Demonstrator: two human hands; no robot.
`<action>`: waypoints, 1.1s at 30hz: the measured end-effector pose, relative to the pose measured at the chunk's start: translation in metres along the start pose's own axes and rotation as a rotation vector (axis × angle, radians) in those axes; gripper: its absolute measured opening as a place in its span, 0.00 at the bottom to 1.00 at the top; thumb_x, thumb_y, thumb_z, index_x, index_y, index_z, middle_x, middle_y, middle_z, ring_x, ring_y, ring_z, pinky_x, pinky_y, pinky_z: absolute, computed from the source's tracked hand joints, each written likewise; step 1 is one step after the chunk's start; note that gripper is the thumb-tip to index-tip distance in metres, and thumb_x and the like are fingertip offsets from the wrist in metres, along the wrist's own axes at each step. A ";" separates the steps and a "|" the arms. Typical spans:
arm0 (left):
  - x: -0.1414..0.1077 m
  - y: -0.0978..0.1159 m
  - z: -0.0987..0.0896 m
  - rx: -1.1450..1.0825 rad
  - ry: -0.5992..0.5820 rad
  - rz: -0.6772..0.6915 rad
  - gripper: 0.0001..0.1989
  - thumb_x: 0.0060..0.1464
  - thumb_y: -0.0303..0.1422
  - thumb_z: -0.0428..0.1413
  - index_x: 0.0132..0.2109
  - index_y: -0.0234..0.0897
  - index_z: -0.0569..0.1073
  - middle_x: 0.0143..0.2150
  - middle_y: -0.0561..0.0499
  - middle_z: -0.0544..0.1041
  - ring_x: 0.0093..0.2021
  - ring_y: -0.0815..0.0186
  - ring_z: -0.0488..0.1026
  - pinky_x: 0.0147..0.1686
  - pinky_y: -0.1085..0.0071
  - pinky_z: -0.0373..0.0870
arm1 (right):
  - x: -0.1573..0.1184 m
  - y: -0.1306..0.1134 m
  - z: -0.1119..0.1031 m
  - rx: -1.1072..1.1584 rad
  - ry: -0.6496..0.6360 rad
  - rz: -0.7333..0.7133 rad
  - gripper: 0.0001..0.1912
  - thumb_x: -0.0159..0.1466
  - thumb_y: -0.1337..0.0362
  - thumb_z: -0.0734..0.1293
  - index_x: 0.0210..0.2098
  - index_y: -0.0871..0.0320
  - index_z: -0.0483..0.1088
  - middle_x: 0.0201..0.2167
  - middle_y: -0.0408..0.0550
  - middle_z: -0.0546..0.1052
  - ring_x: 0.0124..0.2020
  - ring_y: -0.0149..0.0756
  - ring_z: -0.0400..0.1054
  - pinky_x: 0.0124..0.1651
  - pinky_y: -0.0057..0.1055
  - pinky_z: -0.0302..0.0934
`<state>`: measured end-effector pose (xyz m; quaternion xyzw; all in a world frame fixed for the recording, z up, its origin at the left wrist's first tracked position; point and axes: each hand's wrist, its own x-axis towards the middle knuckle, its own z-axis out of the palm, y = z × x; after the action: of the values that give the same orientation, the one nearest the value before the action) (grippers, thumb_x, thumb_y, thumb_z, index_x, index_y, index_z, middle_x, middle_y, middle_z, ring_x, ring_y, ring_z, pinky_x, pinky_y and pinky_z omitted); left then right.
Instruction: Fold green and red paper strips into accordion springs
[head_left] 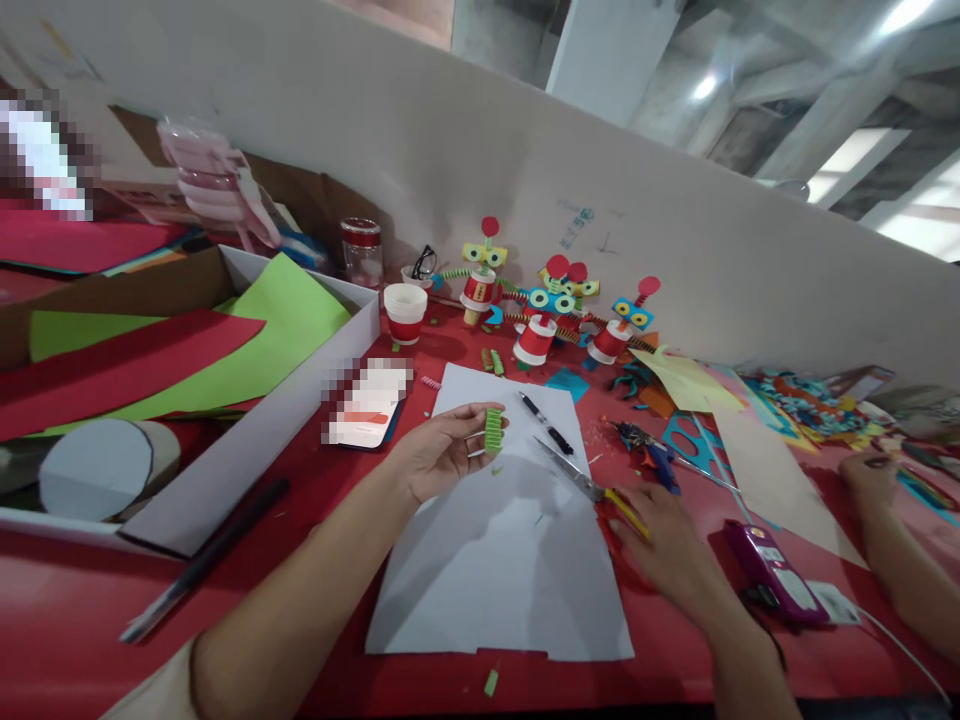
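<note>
My left hand (448, 452) pinches a green folded paper strip (493, 430), pleated like an accordion, above a white board (502, 590). At the board's right edge, my right hand (660, 530) is closed around the yellow handle of a pair of scissors (577, 477). The metal blades point up and left over the board, apart from the green strip. A black pen (546, 422) lies on the board beyond the blades. Small green paper scraps lie on the board and at the table's front edge.
Paper-cup robot figures (535, 340) stand along the wall. An open box (300, 395) of coloured paper is at left, with a phone (367, 405) and stacked cups (406, 312) beside it. A blue glue gun (660, 465) and purple device (776, 575) lie right, near another person's hand (870, 480).
</note>
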<state>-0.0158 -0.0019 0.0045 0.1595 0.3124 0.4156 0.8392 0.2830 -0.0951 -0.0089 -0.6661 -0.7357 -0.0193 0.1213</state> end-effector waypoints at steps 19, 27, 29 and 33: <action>0.007 -0.015 0.001 0.162 0.099 0.276 0.08 0.44 0.25 0.64 0.36 0.35 0.78 0.34 0.52 0.74 0.32 0.72 0.72 0.37 0.74 0.70 | 0.081 -0.142 0.050 1.373 0.135 0.177 0.16 0.55 0.62 0.70 0.43 0.55 0.69 0.36 0.45 0.74 0.39 0.35 0.70 0.42 0.32 0.64; 0.011 -0.013 -0.005 0.312 0.105 0.337 0.15 0.35 0.28 0.67 0.35 0.34 0.77 0.32 0.52 0.75 0.32 0.71 0.70 0.37 0.73 0.66 | 0.080 -0.144 0.054 1.350 0.185 0.140 0.17 0.51 0.67 0.70 0.42 0.56 0.69 0.37 0.45 0.74 0.39 0.35 0.69 0.42 0.33 0.65; 0.010 -0.013 -0.006 0.320 0.089 0.365 0.14 0.35 0.27 0.67 0.34 0.35 0.76 0.33 0.53 0.75 0.35 0.70 0.72 0.40 0.71 0.67 | 0.081 -0.142 0.053 1.411 0.200 0.145 0.17 0.52 0.68 0.69 0.42 0.56 0.69 0.36 0.44 0.73 0.39 0.34 0.70 0.43 0.33 0.65; 0.009 -0.013 -0.004 0.398 0.067 0.413 0.13 0.36 0.26 0.66 0.33 0.36 0.75 0.33 0.53 0.76 0.37 0.70 0.72 0.43 0.71 0.66 | 0.084 -0.137 0.049 1.502 0.209 0.133 0.18 0.52 0.69 0.69 0.42 0.55 0.68 0.37 0.44 0.73 0.40 0.33 0.70 0.45 0.33 0.65</action>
<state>-0.0065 -0.0025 -0.0095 0.3675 0.3762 0.5132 0.6783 0.1340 -0.0188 -0.0207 -0.4423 -0.4943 0.4307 0.6121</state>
